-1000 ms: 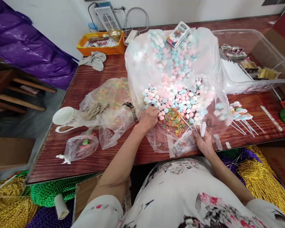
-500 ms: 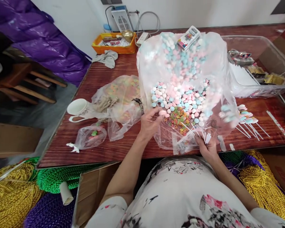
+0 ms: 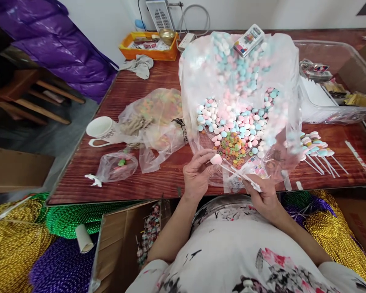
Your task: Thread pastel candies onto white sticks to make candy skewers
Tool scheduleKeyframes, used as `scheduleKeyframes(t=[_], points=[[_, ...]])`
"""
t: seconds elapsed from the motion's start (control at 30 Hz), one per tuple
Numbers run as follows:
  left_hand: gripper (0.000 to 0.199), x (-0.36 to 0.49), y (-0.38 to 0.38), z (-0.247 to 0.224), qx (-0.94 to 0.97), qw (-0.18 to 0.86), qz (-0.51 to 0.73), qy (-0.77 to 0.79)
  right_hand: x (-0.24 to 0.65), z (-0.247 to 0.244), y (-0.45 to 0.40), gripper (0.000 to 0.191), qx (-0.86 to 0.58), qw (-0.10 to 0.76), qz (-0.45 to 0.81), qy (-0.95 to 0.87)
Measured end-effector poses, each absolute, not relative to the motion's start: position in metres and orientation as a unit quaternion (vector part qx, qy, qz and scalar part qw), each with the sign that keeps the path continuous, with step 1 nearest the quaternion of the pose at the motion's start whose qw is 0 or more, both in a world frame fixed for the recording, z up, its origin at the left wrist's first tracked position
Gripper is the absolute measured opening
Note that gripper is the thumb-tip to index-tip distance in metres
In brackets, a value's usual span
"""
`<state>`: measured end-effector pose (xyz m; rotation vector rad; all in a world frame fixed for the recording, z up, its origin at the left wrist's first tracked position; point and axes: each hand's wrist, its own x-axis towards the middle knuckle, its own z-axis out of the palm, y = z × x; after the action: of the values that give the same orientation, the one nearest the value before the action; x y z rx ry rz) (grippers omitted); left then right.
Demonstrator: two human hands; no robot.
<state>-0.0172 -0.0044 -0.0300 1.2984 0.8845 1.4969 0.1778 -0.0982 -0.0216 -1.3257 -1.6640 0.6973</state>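
My left hand (image 3: 199, 171) pinches a pale pink marshmallow-like sweet (image 3: 216, 159). A white stick's tip meets that sweet; whether it has gone in, I cannot tell. Several thin white sticks (image 3: 252, 184) are gripped in my right hand (image 3: 264, 194). Just beyond both hands lie small orange, yellow and green rings (image 3: 232, 147) on clear plastic. Behind them, pink, white and blue sweets (image 3: 247, 128) spill from the mouth of a large clear bag (image 3: 191, 77). Finished-looking sticks topped with stacked sweets (image 3: 319, 148) rest on the table to the right.
A white mug (image 3: 100, 128), a bag of rings (image 3: 161, 108) and a small tied bag (image 3: 117, 166) stand on the left. At the back are an orange tray (image 3: 167, 55) and a clear plastic bin (image 3: 338, 47). An open cardboard box (image 3: 112, 248) sits below the table edge.
My left hand has drawn back from the pile towards me with a pink sweet. The sticks in my right hand now point left towards it, and the two hands are closer together.
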Motion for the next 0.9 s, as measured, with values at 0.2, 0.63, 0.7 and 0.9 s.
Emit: scheduleKeyframes(t=[0.2,0.63,0.7,0.9], points=[[0.026,-0.017,-0.009,-0.027,0.654,0.275,0.586,0.391,0.174,-0.019,-0.098,0.03,-0.516,0.428,0.307,-0.676],[0.025,-0.014,-0.006,-0.038,0.715,0.224,0.55,0.37,0.163,-0.042,-0.096,0.022,-0.498,0.48,0.376,-0.616],[0.026,-0.013,-0.006,-0.04,0.725,0.224,0.539,0.365,0.162,-0.047,-0.095,0.021,-0.511,0.495,0.381,-0.591],[0.028,-0.004,-0.007,-0.051,0.639,0.324,0.572,0.399,0.158,-0.056,-0.09,0.022,-0.497,0.507,0.414,-0.569]])
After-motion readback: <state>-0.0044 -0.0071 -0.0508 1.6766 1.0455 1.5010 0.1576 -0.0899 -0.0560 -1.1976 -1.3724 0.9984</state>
